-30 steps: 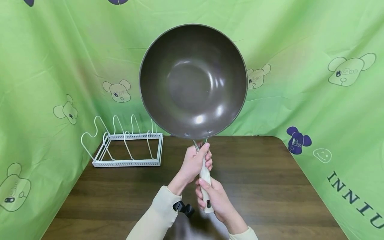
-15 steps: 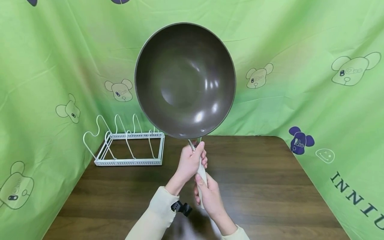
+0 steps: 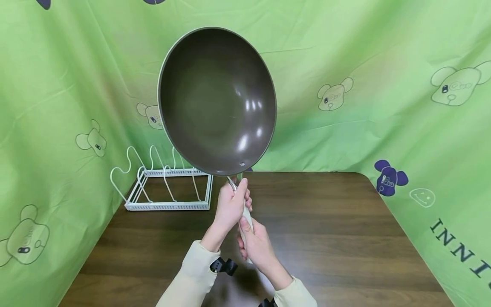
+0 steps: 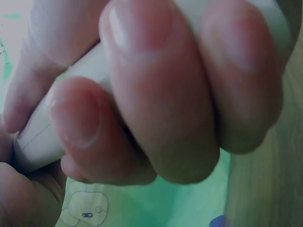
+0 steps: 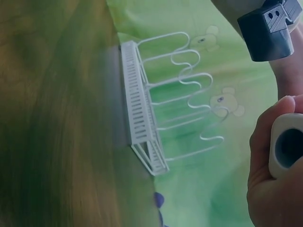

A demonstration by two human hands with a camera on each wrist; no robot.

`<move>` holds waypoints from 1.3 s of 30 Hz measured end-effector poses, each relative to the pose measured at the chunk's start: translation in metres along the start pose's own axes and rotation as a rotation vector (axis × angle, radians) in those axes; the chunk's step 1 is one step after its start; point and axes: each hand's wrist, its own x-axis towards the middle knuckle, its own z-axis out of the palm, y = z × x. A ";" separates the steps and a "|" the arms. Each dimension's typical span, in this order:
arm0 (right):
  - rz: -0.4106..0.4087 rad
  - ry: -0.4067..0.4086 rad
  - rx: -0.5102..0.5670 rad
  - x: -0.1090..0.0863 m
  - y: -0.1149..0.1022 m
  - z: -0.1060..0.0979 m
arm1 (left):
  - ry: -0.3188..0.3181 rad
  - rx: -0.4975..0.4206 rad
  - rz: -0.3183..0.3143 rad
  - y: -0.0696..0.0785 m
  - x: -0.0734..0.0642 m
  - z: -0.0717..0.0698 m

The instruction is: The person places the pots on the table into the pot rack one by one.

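Observation:
A deep wok-shaped pan (image 3: pixel 215 102), dark brown inside with a pale outer rim, is held up off the table, its inside facing the head camera. My left hand (image 3: pixel 231 204) grips the handle near the pan. Lower down, my right hand (image 3: pixel 258 245) grips the same pale handle (image 3: pixel 248 216). In the left wrist view, curled fingers (image 4: pixel 161 109) wrap the handle. The right wrist view shows the handle's hollow end (image 5: pixel 278 137) within my right hand. To the left of my hands, a white wire rack (image 3: pixel 168 206) with upright loops stands on the table.
The brown wooden table (image 3: pixel 326 238) reaches back to a green printed curtain (image 3: pixel 307 140), which closes in the back and both sides. A small black wrist camera (image 3: pixel 223 266) sits at my left cuff.
Both hands have carried the pan to the left, nearer to the rack. The pan has turned somewhat, so its opening looks narrower and its left outer side shows.

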 end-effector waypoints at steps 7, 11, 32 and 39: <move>0.038 -0.095 0.054 0.008 0.006 0.010 | 0.088 0.095 -0.034 0.005 -0.003 -0.013; 0.053 -0.156 0.075 0.012 0.010 0.015 | 0.138 0.162 -0.031 0.004 -0.005 -0.020; 0.161 -0.376 0.242 0.028 0.020 0.052 | 0.350 0.467 -0.018 0.016 -0.015 -0.061; 0.182 -0.455 0.259 0.033 0.025 0.063 | 0.385 0.541 -0.023 0.020 -0.021 -0.075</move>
